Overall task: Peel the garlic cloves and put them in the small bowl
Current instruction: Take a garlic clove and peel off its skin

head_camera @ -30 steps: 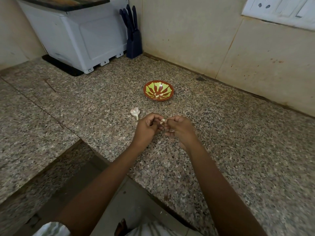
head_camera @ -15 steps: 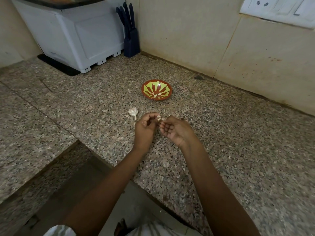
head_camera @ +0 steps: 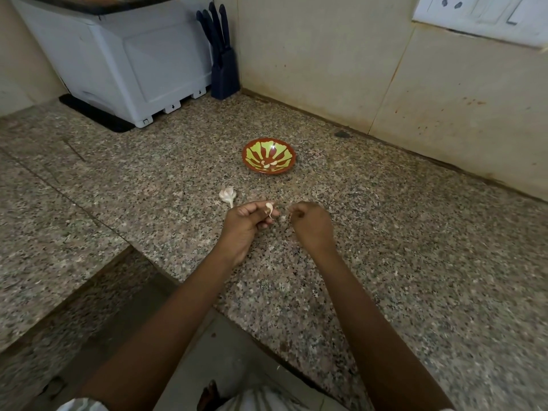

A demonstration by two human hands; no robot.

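Observation:
A small red bowl [head_camera: 289, 155] with a green pattern sits on the granite counter and holds a few peeled garlic cloves [head_camera: 269, 164]. A partial garlic bulb [head_camera: 227, 195] lies on the counter in front of the bowl, to the left. My left hand [head_camera: 249, 222] pinches a garlic clove [head_camera: 269, 208] between thumb and fingertips, a strip of skin hanging from it. My right hand [head_camera: 311, 225] hovers a short way to the right with its fingers curled; whether it pinches a scrap of skin I cannot tell.
A white appliance [head_camera: 118, 63] and a dark knife block [head_camera: 222, 66] stand at the back left corner. Tiled walls border the counter [head_camera: 415, 247] at the back and right. The counter's front edge steps down at the lower left.
My hands have drawn apart. The right hand moved to the right, away from the clove, and its fingers curled. The clove stays in my left hand.

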